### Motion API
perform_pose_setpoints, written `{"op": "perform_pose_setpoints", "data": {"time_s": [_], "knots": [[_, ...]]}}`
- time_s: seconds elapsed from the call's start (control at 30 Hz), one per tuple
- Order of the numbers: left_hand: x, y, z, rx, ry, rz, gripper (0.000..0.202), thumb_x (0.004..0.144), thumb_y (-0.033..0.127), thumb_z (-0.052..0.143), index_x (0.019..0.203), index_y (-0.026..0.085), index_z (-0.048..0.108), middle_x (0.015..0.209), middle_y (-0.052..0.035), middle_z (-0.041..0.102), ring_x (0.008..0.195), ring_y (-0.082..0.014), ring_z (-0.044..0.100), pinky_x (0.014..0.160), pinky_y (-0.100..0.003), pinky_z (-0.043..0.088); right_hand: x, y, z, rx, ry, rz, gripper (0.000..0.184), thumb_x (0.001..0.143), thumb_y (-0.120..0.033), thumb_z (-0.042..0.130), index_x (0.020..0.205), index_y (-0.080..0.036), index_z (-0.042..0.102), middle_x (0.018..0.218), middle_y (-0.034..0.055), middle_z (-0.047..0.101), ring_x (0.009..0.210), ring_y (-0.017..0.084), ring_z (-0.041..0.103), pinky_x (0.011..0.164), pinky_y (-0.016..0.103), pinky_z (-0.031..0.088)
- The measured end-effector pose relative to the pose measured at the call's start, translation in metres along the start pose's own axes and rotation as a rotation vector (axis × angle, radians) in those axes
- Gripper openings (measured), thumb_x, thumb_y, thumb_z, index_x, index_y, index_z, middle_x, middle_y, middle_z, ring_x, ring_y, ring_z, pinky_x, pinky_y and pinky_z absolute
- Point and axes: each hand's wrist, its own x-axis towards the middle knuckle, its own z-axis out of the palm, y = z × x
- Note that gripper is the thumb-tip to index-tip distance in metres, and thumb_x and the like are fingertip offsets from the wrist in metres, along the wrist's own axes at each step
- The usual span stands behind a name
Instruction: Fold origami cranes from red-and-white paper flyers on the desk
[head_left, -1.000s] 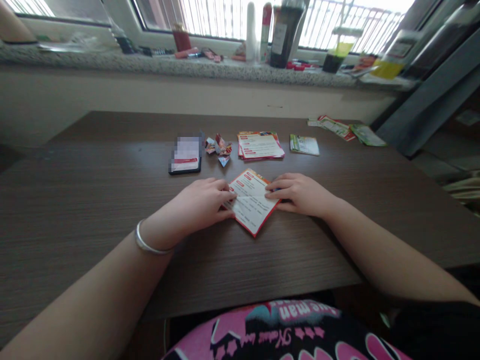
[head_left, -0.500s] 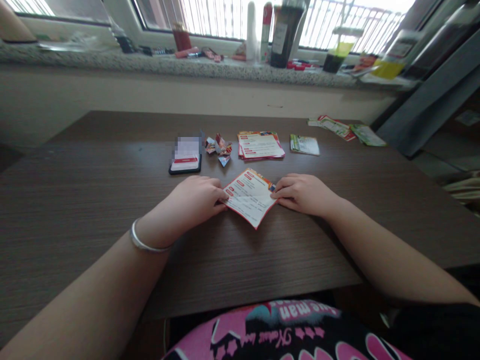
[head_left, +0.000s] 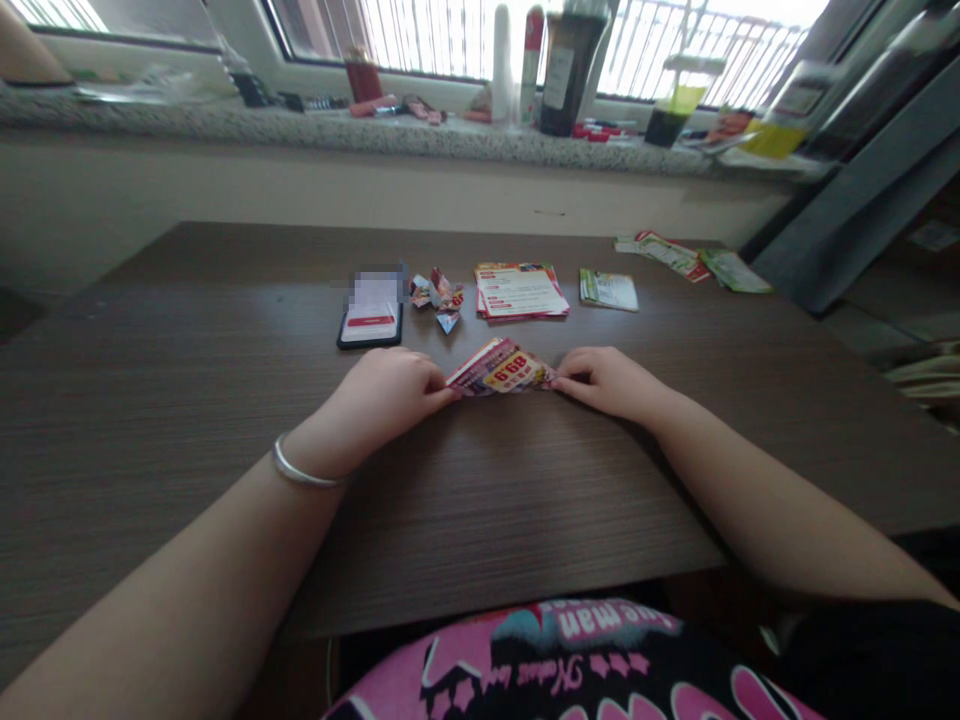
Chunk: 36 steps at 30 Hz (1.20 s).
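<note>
A printed paper sheet (head_left: 510,370) is folded across into a triangle, its colourful side with large yellow lettering facing me and its point away from me. My left hand (head_left: 390,392) pinches the left corner between thumb and fingers. At the opposite corner, my right hand (head_left: 611,383) holds the paper in the same way. Just beyond lie a stack of similar printed sheets (head_left: 521,292), a folded paper figure (head_left: 441,298) and a phone (head_left: 373,312) with a lit screen.
Small green-and-white cards (head_left: 609,290) sit right of the stack, and more coloured slips (head_left: 671,255) lie at the far right. The brown table (head_left: 510,520) meets a wall below a stone windowsill (head_left: 300,125) crowded with bottles, a dark cup (head_left: 570,75) and small items.
The paper's near corner has been folded up and away from me, so its printed text is covered and the colourful side shows. Both hands still hold the side corners.
</note>
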Motion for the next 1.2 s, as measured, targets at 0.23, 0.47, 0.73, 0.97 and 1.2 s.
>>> {"op": "perform_pose_setpoints", "data": {"time_s": [0.23,0.47,0.73,0.97,1.2], "knots": [[0.0,0.013,0.004,-0.027,0.074,-0.093,0.048,0.09,0.056,0.04,0.078,0.02,0.069,0.079,-0.0075,0.071,0.077,-0.0229,0.062,0.066,-0.032,0.044,0.002,-0.013,0.005,-0.11,0.022,0.218,0.032,0.09,-0.046,0.049,0.078,-0.021,0.065,0.074,0.0024,0.068,0.064,0.015,0.057,0.055,0.026,0.035],[0.004,0.023,0.007,-0.007,0.099,-0.165,0.049,0.09,0.059,0.039,0.087,0.017,0.064,0.088,-0.0119,0.07,0.079,-0.0262,0.064,0.063,-0.035,0.043,0.012,-0.036,0.003,-0.355,0.009,0.304,0.051,0.09,-0.063,0.036,0.085,-0.02,0.062,0.089,0.0105,0.071,0.078,0.025,0.064,0.056,0.031,0.038],[0.001,0.029,0.004,0.116,0.115,-0.203,0.053,0.09,0.063,0.037,0.098,0.015,0.058,0.086,-0.014,0.069,0.08,-0.0286,0.066,0.06,-0.033,0.041,0.016,-0.043,0.006,-0.366,0.011,0.397,0.058,0.081,-0.075,0.043,0.088,-0.021,0.065,0.09,0.0104,0.072,0.082,0.027,0.066,0.058,0.032,0.042],[0.002,0.025,0.002,0.083,0.046,-0.223,0.038,0.091,0.055,0.047,0.099,0.018,0.057,0.087,-0.009,0.069,0.078,-0.0266,0.066,0.058,-0.031,0.04,0.012,-0.035,0.0,-0.311,-0.004,0.458,0.048,0.079,-0.069,0.052,0.084,-0.023,0.065,0.085,0.0057,0.071,0.076,0.023,0.064,0.053,0.028,0.033],[0.004,0.006,0.012,-0.069,0.007,-0.151,0.031,0.091,0.048,0.05,0.1,0.02,0.058,0.093,-0.0071,0.069,0.083,-0.0236,0.064,0.067,-0.03,0.044,0.006,-0.016,-0.001,-0.116,-0.031,0.435,0.029,0.081,-0.053,0.061,0.079,-0.024,0.065,0.078,0.0003,0.069,0.065,0.015,0.057,0.053,0.026,0.032]]}}
